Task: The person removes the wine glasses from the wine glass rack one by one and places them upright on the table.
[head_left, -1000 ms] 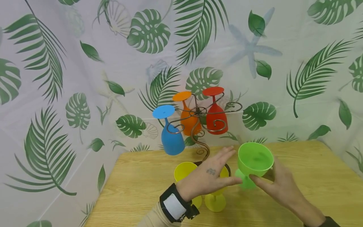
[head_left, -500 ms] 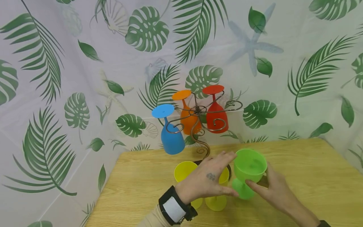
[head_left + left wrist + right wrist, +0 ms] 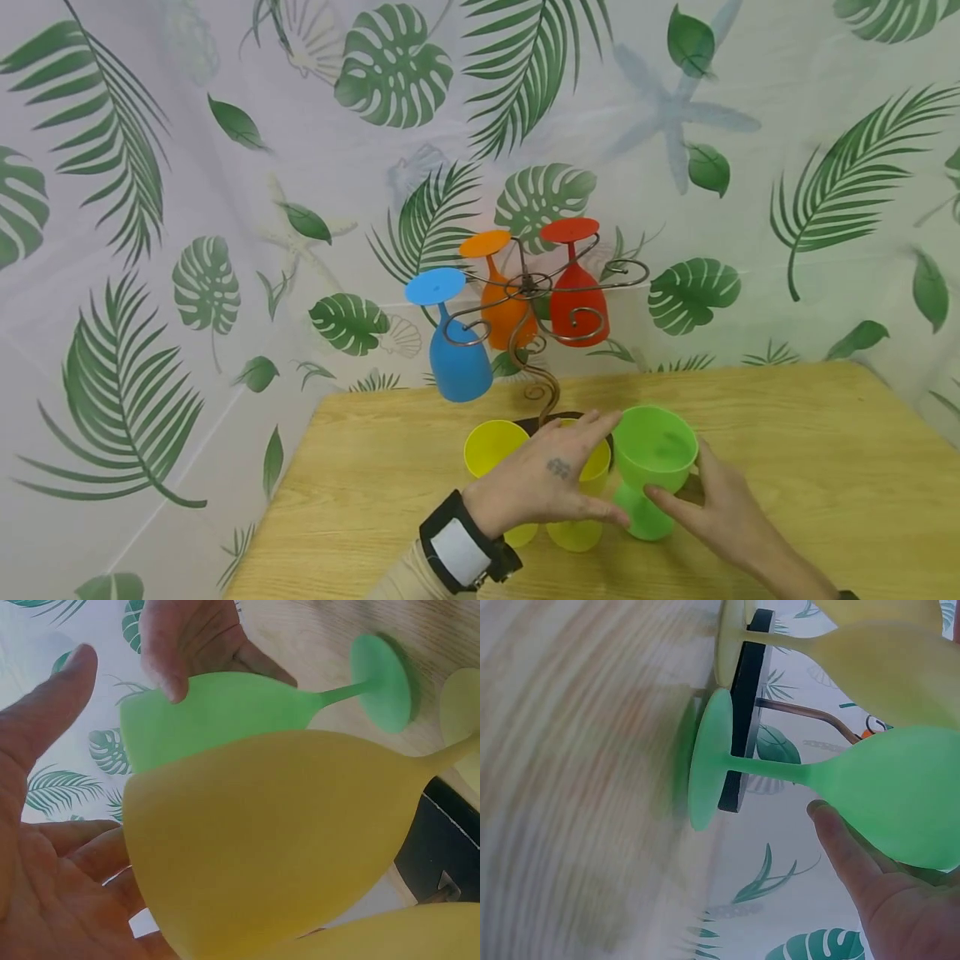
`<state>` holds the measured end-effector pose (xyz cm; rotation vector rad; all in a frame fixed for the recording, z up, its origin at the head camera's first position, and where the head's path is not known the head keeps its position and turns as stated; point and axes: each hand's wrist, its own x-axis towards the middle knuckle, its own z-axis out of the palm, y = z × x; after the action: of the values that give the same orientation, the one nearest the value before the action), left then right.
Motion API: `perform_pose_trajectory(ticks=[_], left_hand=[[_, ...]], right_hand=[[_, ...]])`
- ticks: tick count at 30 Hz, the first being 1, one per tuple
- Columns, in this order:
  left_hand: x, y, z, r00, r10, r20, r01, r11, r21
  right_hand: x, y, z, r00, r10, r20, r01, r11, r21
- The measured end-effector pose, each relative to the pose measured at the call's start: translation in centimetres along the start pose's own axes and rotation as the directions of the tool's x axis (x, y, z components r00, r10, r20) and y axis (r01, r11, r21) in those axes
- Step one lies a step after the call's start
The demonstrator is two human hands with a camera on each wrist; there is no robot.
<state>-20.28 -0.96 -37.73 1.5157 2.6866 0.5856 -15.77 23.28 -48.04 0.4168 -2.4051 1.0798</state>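
A green plastic goblet [image 3: 652, 446] stands upright on the right, its foot [image 3: 712, 761] right at the tabletop in the right wrist view. My right hand [image 3: 723, 508] holds its bowl from the right, thumb in front and fingers behind. My left hand [image 3: 536, 479] hovers over a yellow goblet [image 3: 277, 832], with thumb and fingers spread apart and fingertips close to the green goblet's rim. Another yellow goblet [image 3: 491, 446] stands just left of that one, partly hidden by my left hand and wrist.
Behind the goblets a metal glass rack [image 3: 528, 287] rises from a dark base [image 3: 528, 423]. Blue [image 3: 459, 362], orange [image 3: 506, 312] and red goblets [image 3: 579, 304] hang upside down from it. Everything stands on a wooden table [image 3: 795, 450] before a leaf-patterned cloth [image 3: 300, 150].
My right hand has lowered the green goblet and brought it left, beside the yellow goblets. My left hand stays almost in place, its fingers still spread.
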Motion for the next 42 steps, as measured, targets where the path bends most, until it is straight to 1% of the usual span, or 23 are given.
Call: perform_pose_trajectory(ticks=[4, 6, 7, 16, 23, 27, 30, 36, 39, 42], left_hand=[[0.0, -0.2, 0.1, 0.998, 0.071, 0.001, -0.070, 0.992, -0.107], [0.0, -0.4, 0.2, 0.995, 0.097, -0.001, -0.096, 0.986, -0.135], [-0.1, -0.4, 0.3, 0.995, 0.098, 0.002, -0.097, 0.986, -0.134], [-0.1, -0.3, 0.6, 0.998, 0.059, 0.022, -0.057, 0.996, -0.075], [-0.2, -0.2, 1.2, 0.999, 0.054, 0.002, -0.054, 0.996, -0.066], [-0.3, -0.1, 1.3, 0.999, 0.036, -0.009, -0.036, 0.999, -0.028], [-0.5, -0.1, 1.4, 1.000, 0.022, -0.006, -0.022, 1.000, -0.004], [-0.6, -0.3, 1.4, 1.000, 0.023, -0.001, -0.023, 1.000, 0.009], [-0.5, -0.4, 1.3, 0.999, 0.032, 0.002, -0.032, 0.999, 0.039], [-0.6, -0.4, 1.3, 0.999, 0.034, 0.002, -0.034, 0.998, 0.047]], right_hand=[[-0.2, -0.1, 0.2, 1.000, 0.004, 0.011, -0.004, 1.000, 0.013], [-0.3, -0.2, 0.3, 1.000, 0.007, 0.011, -0.007, 1.000, 0.015], [-0.4, -0.1, 0.4, 1.000, 0.008, 0.012, -0.008, 1.000, 0.020], [-0.7, 0.0, 0.5, 0.999, 0.030, 0.030, -0.032, 0.998, 0.058], [-0.7, 0.0, 0.6, 0.997, 0.057, 0.044, -0.058, 0.998, 0.038], [-0.7, -0.2, 0.6, 0.997, 0.061, 0.042, -0.062, 0.998, 0.033], [-0.7, -0.3, 0.7, 0.996, 0.069, 0.049, -0.071, 0.997, 0.038], [-0.6, -0.4, 0.6, 0.993, 0.089, 0.076, -0.093, 0.994, 0.051], [-0.5, -0.3, 0.5, 0.991, 0.097, 0.089, -0.102, 0.993, 0.053], [-0.4, -0.2, 0.5, 0.992, 0.084, 0.098, -0.092, 0.993, 0.073]])
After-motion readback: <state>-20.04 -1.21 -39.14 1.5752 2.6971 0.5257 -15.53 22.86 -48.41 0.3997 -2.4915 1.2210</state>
